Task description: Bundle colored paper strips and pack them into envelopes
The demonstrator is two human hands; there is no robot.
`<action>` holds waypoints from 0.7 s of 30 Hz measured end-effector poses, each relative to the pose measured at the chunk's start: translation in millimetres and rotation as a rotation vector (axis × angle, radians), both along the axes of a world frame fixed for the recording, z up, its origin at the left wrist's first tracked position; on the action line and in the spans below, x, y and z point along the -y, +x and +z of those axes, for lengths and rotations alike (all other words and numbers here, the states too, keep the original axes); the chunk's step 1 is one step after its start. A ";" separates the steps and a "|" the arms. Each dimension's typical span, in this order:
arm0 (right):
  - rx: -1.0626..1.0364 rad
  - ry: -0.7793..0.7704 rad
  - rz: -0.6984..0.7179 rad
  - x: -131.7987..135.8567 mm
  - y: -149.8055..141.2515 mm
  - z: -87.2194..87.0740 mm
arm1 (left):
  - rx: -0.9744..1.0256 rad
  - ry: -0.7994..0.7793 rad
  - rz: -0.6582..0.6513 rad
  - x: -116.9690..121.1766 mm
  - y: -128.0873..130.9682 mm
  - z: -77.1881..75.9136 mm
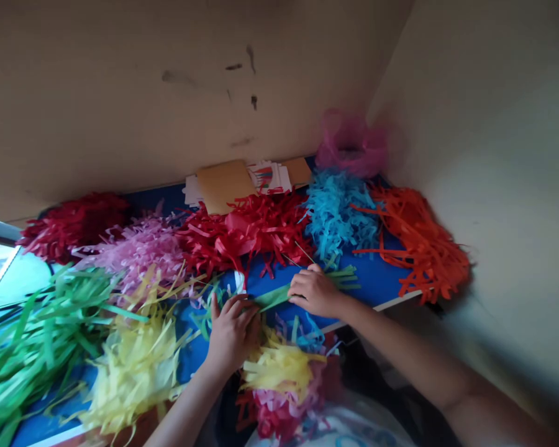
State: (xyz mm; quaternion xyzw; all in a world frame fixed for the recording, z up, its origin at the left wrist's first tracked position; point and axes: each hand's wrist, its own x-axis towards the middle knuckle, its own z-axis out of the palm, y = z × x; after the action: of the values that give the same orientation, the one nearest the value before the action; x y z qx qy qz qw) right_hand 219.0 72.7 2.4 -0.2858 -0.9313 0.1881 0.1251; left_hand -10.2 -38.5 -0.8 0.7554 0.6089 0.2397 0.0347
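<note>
Paper-strip heaps (246, 236) line the table (377, 279), cards (223, 186) behind them.

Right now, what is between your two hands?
In the head view, a green paper strip lies between them, running from the left hand to the right hand. Both hands hold it.

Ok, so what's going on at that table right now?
A person is handling green paper strips with both hands on a blue tabletop: the left hand grips them at one end, and the right hand holds them further along. Heaps of red paper strips, yellow paper strips, blue paper strips and orange paper strips lie around them.
</note>
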 end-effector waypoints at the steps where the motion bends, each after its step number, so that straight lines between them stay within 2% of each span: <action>1: 0.009 -0.010 -0.031 -1.8 -1.5 -0.5 | 0.010 -0.004 0.023 -0.9 -0.4 1.1; 6: 0.073 -0.005 -0.205 -4.0 -14.4 -0.8 | -0.056 -0.072 0.140 -10.2 2.6 7.7; 11: 0.105 0.012 -0.271 -5.2 -25.2 -4.4 | -0.113 -0.107 0.169 -20.5 10.0 8.5; 14: 0.109 0.009 -0.268 -8.6 -26.0 -5.2 | -0.141 -0.112 0.193 -22.8 11.7 5.8; 18: 0.091 0.039 -0.261 -7.9 -20.8 5.1 | -0.148 -0.079 0.226 -22.2 6.3 4.6; 21: 0.045 0.151 -0.086 -2.1 -15.8 12.8 | -0.162 -0.034 0.155 -19.9 0.2 8.5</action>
State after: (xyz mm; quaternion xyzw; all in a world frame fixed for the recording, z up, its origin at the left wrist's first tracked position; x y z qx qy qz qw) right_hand 203.1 74.8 15.2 -0.3192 -0.9324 0.1051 0.1332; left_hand -10.0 -18.6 7.6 0.7222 0.6704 0.1692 -0.0204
